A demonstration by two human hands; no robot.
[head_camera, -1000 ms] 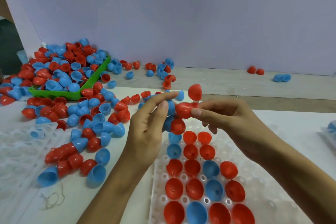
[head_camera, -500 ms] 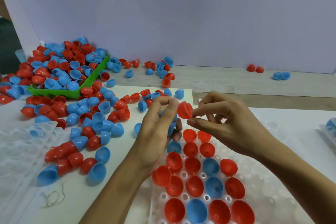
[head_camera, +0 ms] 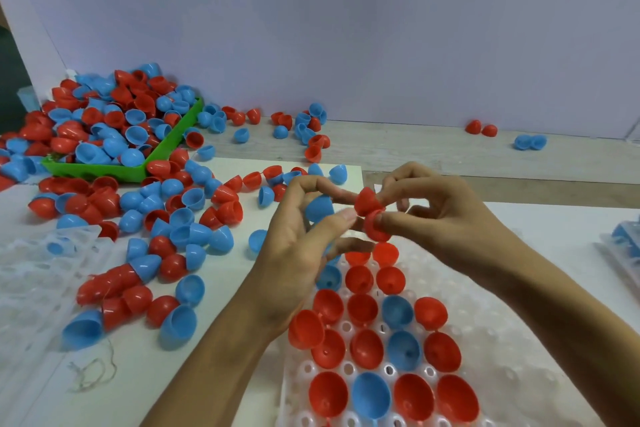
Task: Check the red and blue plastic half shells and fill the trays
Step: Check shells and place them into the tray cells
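Since a moment ago your right hand [head_camera: 446,218] pinches two red half shells [head_camera: 371,215] above the tray [head_camera: 491,333], left hand [head_camera: 301,246] cupping a blue half shell [head_camera: 318,208]; check rims, then seat each squarely.

Cell tray [head_camera: 502,350] lies at near centre-right on the table [head_camera: 214,340], half shells [head_camera: 367,347] seated in its left cells. Both hands, left [head_camera: 298,253] and right [head_camera: 446,218], are above its far end. Loose shells [head_camera: 173,218] lie to its left, a heaped bin [head_camera: 104,172] behind them. A second tray [head_camera: 31,274] lies at far left.
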